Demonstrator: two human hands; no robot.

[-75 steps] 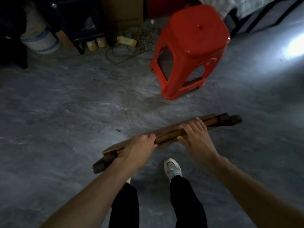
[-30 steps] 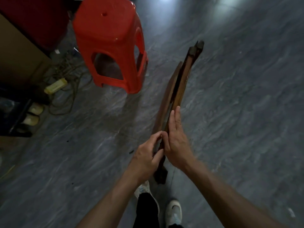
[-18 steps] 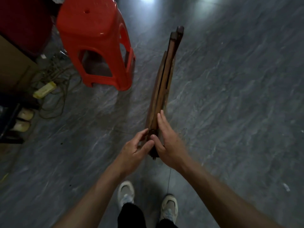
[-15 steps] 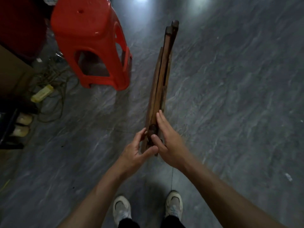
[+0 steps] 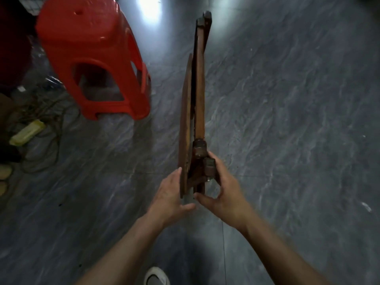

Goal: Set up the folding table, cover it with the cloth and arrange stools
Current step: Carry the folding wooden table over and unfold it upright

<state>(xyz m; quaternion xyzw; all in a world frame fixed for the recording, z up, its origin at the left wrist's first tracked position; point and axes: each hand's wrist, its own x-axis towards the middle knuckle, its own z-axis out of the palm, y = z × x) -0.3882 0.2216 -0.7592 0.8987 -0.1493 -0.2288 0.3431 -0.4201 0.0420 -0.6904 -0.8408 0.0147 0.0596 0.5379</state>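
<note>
The folded brown wooden table (image 5: 198, 95) stands on edge, pointing away from me over the grey floor. My left hand (image 5: 171, 197) lies against the flat tabletop board at its near end, thumb below the board's corner. My right hand (image 5: 223, 188) grips the folded leg frame at the near end, fingers along its right side and thumb curled under it. The legs have parted a little from the board near my hands. A red plastic stool (image 5: 92, 58) stands upright to the left of the table. No cloth is in view.
A yellow power strip (image 5: 27, 131) with tangled cables lies on the floor at the left, near pale shoes (image 5: 5, 171) at the frame's edge. A dark red object is at the top left. Grey floor (image 5: 298, 130) stretches to the right. My shoe (image 5: 157, 277) shows below.
The table has swung from lying crosswise in front of me to pointing away. Both hands slid to its near end, and the leg frame has begun to part from the board.
</note>
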